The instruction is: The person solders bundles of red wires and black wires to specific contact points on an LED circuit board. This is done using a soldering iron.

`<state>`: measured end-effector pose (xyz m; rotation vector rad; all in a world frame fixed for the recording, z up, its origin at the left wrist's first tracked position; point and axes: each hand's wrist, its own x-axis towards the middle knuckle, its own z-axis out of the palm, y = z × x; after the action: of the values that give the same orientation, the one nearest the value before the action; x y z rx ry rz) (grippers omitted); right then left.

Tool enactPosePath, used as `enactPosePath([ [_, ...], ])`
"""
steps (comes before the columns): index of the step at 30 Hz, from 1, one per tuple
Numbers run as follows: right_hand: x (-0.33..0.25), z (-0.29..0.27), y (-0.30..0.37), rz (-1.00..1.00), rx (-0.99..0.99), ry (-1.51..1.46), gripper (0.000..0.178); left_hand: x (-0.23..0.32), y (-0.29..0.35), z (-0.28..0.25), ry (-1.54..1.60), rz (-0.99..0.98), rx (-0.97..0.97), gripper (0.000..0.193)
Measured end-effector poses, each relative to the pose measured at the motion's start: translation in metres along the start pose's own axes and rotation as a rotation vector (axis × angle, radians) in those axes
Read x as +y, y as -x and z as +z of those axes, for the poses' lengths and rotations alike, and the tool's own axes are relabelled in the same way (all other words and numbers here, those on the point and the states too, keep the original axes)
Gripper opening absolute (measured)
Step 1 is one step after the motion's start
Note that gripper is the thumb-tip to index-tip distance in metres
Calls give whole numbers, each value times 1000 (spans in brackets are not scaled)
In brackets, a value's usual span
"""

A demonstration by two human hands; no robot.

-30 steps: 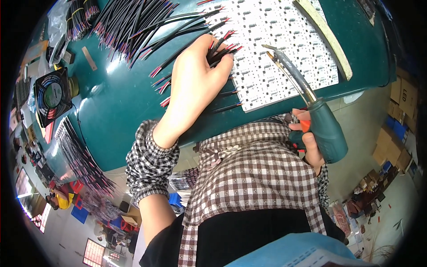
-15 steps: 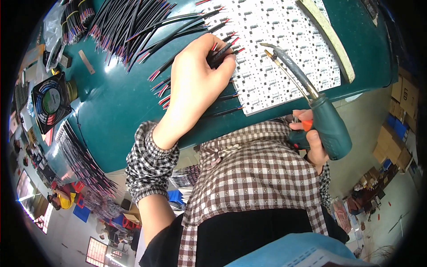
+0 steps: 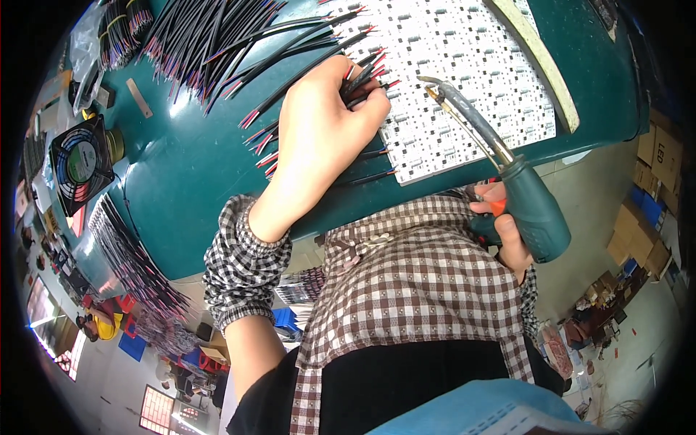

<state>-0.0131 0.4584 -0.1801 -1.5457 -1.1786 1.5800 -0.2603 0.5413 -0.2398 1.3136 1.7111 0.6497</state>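
**Wires in the left hand, soldering iron in the right**

Around the work: a green desk [image 3: 181, 181] carrying a white panel of small circuit boards [image 3: 464, 80], spread across its far right part. Above left, a loose heap of black wires [image 3: 210, 36] with red and bare tips, fanned toward the panel. More wires bundled along the desk's left edge [image 3: 130, 268]. A small black fan [image 3: 81, 165] with a coloured label near the left rim, a yellowish roll just beside it. A pale strip [image 3: 533, 61] lying slantwise over the panel's right side. Cardboard boxes [image 3: 652, 167] on the floor at far right. In the foreground, a checked shirt and sleeve blocking the near desk edge.

Left hand [image 3: 319, 145] resting on the desk at the panel's left edge, fingers [image 3: 366, 105] closed together on a bunch of thin black wires [image 3: 366, 72], their red tips poking out past the fingertips onto the panel; a few more wire ends sticking out under the palm.

Right hand [image 3: 507, 232] below the desk edge, fingers wrapped tight around the green handle of a soldering iron [image 3: 529, 210]. Metal tip [image 3: 435, 90] raised over the panel, just right of the left fingertips, not touching them.
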Motion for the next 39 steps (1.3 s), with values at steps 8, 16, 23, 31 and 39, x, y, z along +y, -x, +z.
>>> enactPosePath([
  [8, 3, -6, -2, -19, -64, -149, 41, 10, -3, -19, 349, -224, -242, 20],
  [16, -3, 6, -5, 20, -2, 24, 50, 3, -10, -7, -45, 16, -65, 21],
  [23, 1, 10, -6, -14, -1, 27, 39, 4, -8, -4, -84, -10, -18, 21],
  [31, 8, 8, -9, -70, -31, 65, 30, 5, -8, -2, -87, -13, -13, 20],
  [39, 12, 6, -11, -75, -52, 64, 28, 1, -10, -3, -93, -24, -40, 22],
])
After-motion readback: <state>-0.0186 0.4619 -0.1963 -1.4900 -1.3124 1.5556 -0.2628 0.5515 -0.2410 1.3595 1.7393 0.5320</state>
